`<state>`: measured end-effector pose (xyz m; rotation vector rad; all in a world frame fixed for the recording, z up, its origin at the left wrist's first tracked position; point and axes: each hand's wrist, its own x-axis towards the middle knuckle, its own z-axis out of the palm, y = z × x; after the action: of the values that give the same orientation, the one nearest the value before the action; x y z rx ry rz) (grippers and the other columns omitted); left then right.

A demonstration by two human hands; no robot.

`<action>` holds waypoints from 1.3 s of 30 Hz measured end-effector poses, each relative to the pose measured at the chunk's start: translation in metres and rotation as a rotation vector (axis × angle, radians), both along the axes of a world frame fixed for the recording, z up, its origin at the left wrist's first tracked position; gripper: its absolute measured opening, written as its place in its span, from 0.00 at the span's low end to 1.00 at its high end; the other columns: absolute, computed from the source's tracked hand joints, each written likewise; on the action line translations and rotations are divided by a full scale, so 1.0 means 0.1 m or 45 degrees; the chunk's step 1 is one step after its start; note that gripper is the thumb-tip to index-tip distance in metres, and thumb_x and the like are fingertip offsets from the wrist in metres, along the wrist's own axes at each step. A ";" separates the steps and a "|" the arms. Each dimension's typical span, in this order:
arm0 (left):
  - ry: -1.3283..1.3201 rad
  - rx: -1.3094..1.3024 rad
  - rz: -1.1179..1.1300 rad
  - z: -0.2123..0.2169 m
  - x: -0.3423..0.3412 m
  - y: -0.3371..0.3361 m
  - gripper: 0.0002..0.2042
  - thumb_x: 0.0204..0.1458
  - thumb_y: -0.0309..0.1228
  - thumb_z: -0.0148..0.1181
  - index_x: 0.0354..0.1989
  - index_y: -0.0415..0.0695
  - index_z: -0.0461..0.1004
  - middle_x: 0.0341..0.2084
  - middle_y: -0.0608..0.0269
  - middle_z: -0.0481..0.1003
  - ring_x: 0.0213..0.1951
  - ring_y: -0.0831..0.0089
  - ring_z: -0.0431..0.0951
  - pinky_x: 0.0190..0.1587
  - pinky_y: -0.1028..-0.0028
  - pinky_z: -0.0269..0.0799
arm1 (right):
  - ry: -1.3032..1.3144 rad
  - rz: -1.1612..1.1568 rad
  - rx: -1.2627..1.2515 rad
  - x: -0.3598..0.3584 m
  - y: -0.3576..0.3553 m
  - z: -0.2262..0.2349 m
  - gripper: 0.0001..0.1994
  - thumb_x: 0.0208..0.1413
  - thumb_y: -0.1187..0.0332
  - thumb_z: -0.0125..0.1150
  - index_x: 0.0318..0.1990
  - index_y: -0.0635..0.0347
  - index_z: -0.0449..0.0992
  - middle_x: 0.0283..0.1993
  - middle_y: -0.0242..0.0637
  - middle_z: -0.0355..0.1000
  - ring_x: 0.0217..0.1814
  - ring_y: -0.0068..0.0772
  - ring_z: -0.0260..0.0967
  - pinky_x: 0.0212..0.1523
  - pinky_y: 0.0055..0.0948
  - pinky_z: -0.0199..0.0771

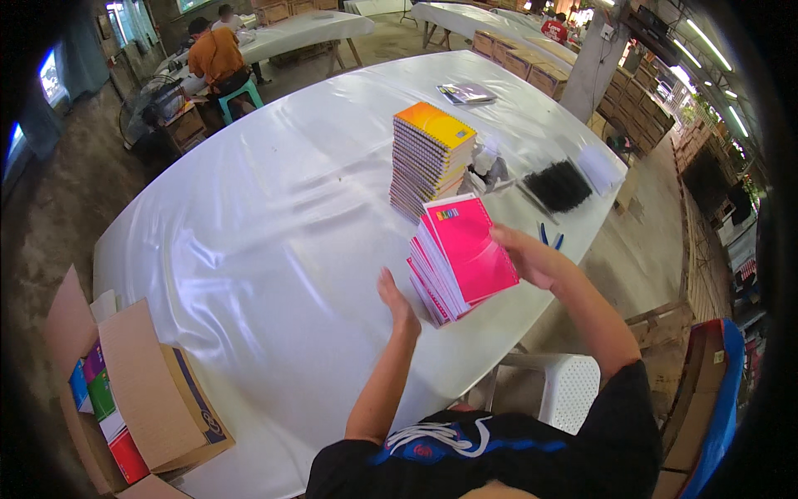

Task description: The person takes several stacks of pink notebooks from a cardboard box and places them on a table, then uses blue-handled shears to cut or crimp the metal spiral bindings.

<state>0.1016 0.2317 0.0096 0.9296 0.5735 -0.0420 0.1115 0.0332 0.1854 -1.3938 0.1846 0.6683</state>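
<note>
A bundle of thin pink-covered notebooks (462, 254) is tilted up off the white table (266, 241). My right hand (525, 256) grips the bundle at its right edge. Just left of the bundle's lower corner, my left hand (397, 301) hovers with fingers apart, holding nothing. Behind the bundle stands a tall stack of spiral notebooks (428, 156) with an orange and yellow cover on top.
An open cardboard box (125, 399) with colourful books sits at the lower left. Black spiral bindings (559, 185), white sheets (600, 169) and blue pens (549, 239) lie at the table's right. A white plastic chair (561, 387) is beside me. People sit at a far table (218, 58).
</note>
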 end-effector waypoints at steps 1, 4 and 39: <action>0.031 0.001 -0.041 -0.22 -0.14 -0.05 0.45 0.52 0.67 0.37 0.69 0.44 0.40 0.69 0.58 0.40 0.69 0.64 0.39 0.68 0.63 0.37 | 0.002 0.011 0.049 -0.06 0.02 0.01 0.35 0.51 0.49 0.60 0.62 0.58 0.60 0.59 0.39 0.65 0.60 0.34 0.63 0.58 0.35 0.64; 0.063 -0.152 -0.084 -0.33 -0.33 -0.43 0.46 0.49 0.69 0.41 0.69 0.51 0.40 0.68 0.58 0.44 0.69 0.62 0.45 0.67 0.59 0.43 | 0.024 0.061 0.127 -0.16 0.10 0.14 0.34 0.52 0.53 0.61 0.62 0.62 0.58 0.59 0.40 0.66 0.59 0.32 0.65 0.61 0.32 0.63; -0.092 -0.437 -0.280 -0.45 1.97 0.02 0.57 0.43 0.77 0.28 0.68 0.38 0.28 0.70 0.51 0.32 0.71 0.61 0.32 0.68 0.58 0.28 | -0.054 -0.208 0.334 1.23 -0.84 -0.72 0.35 0.59 0.39 0.41 0.64 0.56 0.58 0.63 0.41 0.60 0.65 0.36 0.55 0.62 0.38 0.58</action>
<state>0.2990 0.2338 -0.0351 0.6526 0.3796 -0.2946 0.2340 -0.0510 0.1136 -1.1264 0.1685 0.5074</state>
